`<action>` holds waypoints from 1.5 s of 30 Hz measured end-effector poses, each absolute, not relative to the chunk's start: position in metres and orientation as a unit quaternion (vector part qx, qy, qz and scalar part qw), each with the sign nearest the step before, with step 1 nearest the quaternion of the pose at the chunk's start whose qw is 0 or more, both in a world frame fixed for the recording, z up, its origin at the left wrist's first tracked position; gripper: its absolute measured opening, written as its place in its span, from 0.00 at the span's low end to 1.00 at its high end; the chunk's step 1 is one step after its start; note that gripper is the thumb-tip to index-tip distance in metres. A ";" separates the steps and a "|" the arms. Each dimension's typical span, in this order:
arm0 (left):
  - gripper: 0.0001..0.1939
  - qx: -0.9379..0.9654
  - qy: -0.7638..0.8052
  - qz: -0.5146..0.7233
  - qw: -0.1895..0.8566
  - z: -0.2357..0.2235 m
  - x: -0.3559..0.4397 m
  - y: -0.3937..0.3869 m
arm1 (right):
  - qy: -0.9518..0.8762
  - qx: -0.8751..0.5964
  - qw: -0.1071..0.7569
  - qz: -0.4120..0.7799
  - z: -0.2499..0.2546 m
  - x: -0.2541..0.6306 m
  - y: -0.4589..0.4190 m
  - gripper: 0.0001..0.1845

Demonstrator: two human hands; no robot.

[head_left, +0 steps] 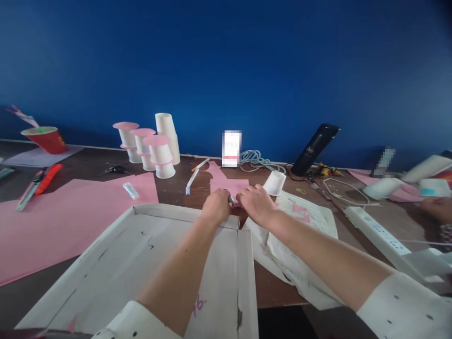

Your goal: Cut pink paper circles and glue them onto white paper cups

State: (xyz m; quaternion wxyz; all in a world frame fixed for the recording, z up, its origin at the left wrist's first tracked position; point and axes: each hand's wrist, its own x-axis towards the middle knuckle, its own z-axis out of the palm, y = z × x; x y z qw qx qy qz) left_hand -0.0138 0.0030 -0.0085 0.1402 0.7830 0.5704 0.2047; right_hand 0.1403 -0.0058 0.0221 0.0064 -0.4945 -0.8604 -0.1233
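Pink paper [230, 184]: centre of frame. Left hand [217, 206]: curled round small teal item [231, 199]. Right hand [257, 204]: fingers bent at paper, grip unclear. Advisable: paper pressed flat to surface [273, 285].

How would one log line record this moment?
left hand: holding teal item, mostly hidden | right hand: at pink paper | nearby: white paper cup, shallow white box

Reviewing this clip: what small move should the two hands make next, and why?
Probably press the pink paper flat with the right hand. That hand is at the sheet's near right part, while the left hand is curled around a small teal-tipped object at its near left. The object is mostly hidden, so steadying the sheet first seems sensible.
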 end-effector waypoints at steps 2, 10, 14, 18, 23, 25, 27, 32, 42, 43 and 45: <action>0.06 0.783 0.569 0.207 0.142 -0.009 -0.014 0.003 | -0.845 -0.523 0.028 -0.112 0.022 0.152 -0.006 0.07; 0.07 0.777 0.573 0.209 0.153 -0.010 -0.013 0.006 | -0.678 -0.660 0.262 0.189 0.000 0.179 0.003 0.12; 0.07 0.778 0.570 0.217 0.153 -0.010 -0.013 0.006 | -0.626 -0.695 0.280 0.217 -0.003 0.182 0.021 0.21; 0.07 0.782 0.563 0.221 0.147 -0.012 -0.012 0.008 | -0.623 -0.696 0.266 0.238 -0.009 0.185 0.039 0.21; 0.07 0.786 0.561 0.221 0.140 -0.014 -0.013 0.008 | -0.631 -0.680 0.259 0.269 -0.009 0.178 0.044 0.14; 0.08 0.786 0.562 0.219 0.138 -0.015 -0.013 0.007 | -0.627 -0.677 0.271 0.273 -0.008 0.174 0.044 0.14; 0.08 0.786 0.562 0.219 0.137 -0.015 -0.013 0.007 | -0.619 -0.674 0.288 0.281 -0.007 0.171 0.044 0.15; 0.09 0.777 0.561 0.240 0.153 -0.012 -0.012 0.007 | -0.587 -0.646 0.338 0.351 -0.009 0.167 0.043 0.17; 0.09 0.625 0.680 0.336 0.186 -0.006 -0.039 0.020 | -0.465 -0.570 0.478 0.480 -0.003 0.172 0.027 0.23; 0.09 0.617 0.687 0.333 0.190 -0.006 -0.040 0.021 | -0.458 -0.564 0.486 0.485 -0.005 0.171 0.027 0.23; 0.10 0.605 0.699 0.328 0.194 -0.005 -0.042 0.021 | -0.449 -0.554 0.500 0.492 -0.007 0.170 0.028 0.22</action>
